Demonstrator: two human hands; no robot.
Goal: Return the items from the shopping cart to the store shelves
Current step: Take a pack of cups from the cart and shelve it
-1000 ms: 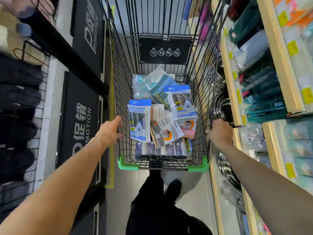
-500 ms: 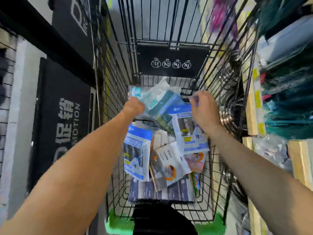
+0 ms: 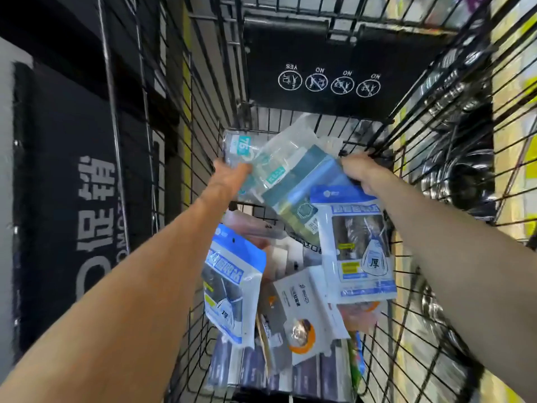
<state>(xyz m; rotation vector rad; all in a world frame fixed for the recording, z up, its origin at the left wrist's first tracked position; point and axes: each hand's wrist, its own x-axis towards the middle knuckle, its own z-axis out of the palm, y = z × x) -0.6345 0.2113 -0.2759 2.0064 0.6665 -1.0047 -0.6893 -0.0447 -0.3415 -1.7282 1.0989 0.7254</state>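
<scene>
— Packets in the shopping cart (image 3: pixel 203 117) are lying in a loose heap along the middle of the frame, from centre down to the bottom edge. Both of the person's hands are reaching in at the far end of the pile.

— What are the hands doing exactly?

— Left hand (image 3: pixel 229 173) is pressing against the left edge of a clear packet (image 3: pixel 279 158), upper centre; fingers are hidden behind the plastic, so I cannot tell how far they are closing. Right hand (image 3: pixel 363 173) is curling over the top of a teal packet (image 3: pixel 296 196); it looks like a grasp, though blur is leaving that uncertain.

— Advice for the lift?

— Judging from here: be pinching one packet at a time by its stiff header, and be raising it straight up so the blue-topped pouch (image 3: pixel 357 248) leaning beside it is not sliding off. Slick film is likely slipping under a light grip.

— And the surroundings?

— Black wire walls are closing in on three sides, with a dark panel of warning icons (image 3: pixel 328 82) at upper centre. Black promotional signage (image 3: pixel 96 205) is running down the left of the frame; yellow-tagged shelves (image 3: pixel 517 158) are blurring past on the right.
</scene>
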